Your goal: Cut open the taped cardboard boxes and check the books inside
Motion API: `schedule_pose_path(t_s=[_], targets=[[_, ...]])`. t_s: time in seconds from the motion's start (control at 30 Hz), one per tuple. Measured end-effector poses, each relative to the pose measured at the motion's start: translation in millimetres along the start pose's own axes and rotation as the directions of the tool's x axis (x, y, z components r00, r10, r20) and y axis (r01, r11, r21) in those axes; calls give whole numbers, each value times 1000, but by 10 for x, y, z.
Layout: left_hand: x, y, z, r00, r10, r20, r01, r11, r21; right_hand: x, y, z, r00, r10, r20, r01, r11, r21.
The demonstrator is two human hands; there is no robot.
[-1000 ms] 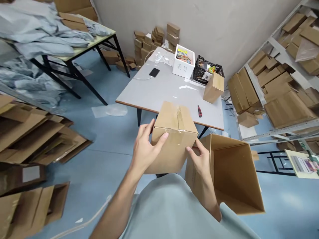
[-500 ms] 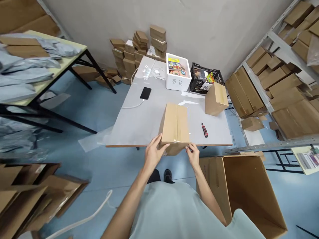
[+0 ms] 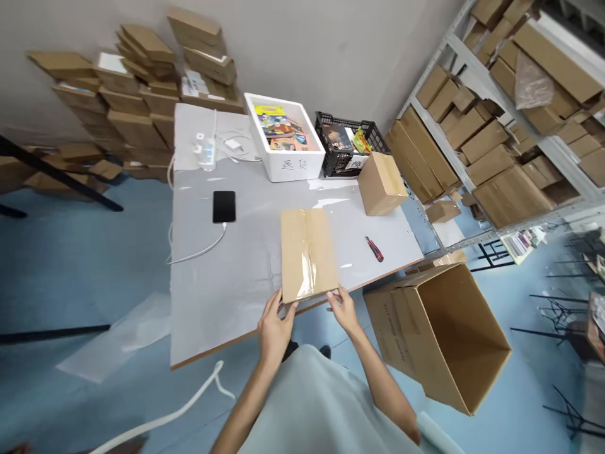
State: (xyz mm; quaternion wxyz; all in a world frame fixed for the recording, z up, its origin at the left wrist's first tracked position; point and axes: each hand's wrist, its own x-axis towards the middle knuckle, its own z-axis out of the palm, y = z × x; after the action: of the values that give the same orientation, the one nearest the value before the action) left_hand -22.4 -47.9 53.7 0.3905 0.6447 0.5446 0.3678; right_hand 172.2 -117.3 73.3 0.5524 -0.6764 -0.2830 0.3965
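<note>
A taped cardboard box (image 3: 308, 252) lies on the grey table at its front edge, with clear tape shining along its top. My left hand (image 3: 275, 321) grips its near left corner, thumb and fingers on either side. At the near right corner, my right hand (image 3: 343, 308) holds the box with its fingertips. The undersides of the fingers are partly hidden. Right of the box lies a red and black utility knife (image 3: 374, 249). A second closed carton (image 3: 382, 184) stands behind the knife.
A white foam box (image 3: 293, 161) with colourful packets and a black crate (image 3: 338, 157) stand at the table's back. A phone (image 3: 224, 207) on a cable lies at left. A large open carton (image 3: 411, 321) stands on the floor at right, below shelves (image 3: 515, 107).
The view has turned and shifted. The held box, earlier tilted up over the table's edge, now lies flatter on the table with its broad taped face up. Both hands still hold its near corners.
</note>
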Motion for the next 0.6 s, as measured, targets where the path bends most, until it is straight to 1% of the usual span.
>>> schedule_pose_path(t_s=[0.07, 0.1, 0.13, 0.2, 0.27, 0.33, 0.4, 0.43, 0.5, 0.57, 0.6], targets=[[63, 58, 6, 1000, -9, -8, 9, 999, 35, -1, 77, 78, 999, 24, -31, -21, 996, 84], [67, 134, 13, 999, 18, -35, -16, 998, 55, -18, 111, 88, 998, 25, -60, -18, 993, 115], [50, 238, 29, 996, 72, -53, -68, 995, 71, -51, 138, 71, 995, 22, -94, -9, 990, 137], [-55, 499, 103, 979, 197, -51, -194, 979, 64, -172, 171, -58, 988, 16, -156, 11, 985, 173], [-248, 773, 264, 958, 286, 24, -286, 958, 7, -377, 188, -320, 980, -1, -197, 41, 979, 201], [-527, 1010, 527, 931, 337, 141, -328, 941, -81, -669, 221, -698, 969, -30, -247, 84, 974, 211], [-900, 1194, 877, 885, 383, 264, -347, 921, -174, -1048, 298, -1159, 945, -52, -322, 124, 970, 208], [-1124, 1269, 1075, 853, 412, 320, -357, 909, -216, -1267, 358, -1408, 929, -57, -366, 141, 968, 208], [-1651, 1395, 1498, 778, 471, 416, -377, 880, -290, -1753, 515, -1924, 886, -56, -461, 172, 961, 214], [-2266, 1500, 1928, 694, 515, 504, -383, 856, -347, -2281, 698, -2438, 825, -42, -563, 201, 954, 222], [-2593, 1549, 2137, 642, 531, 553, -381, 847, -372, -2551, 789, -2686, 786, -30, -618, 215, 950, 226]])
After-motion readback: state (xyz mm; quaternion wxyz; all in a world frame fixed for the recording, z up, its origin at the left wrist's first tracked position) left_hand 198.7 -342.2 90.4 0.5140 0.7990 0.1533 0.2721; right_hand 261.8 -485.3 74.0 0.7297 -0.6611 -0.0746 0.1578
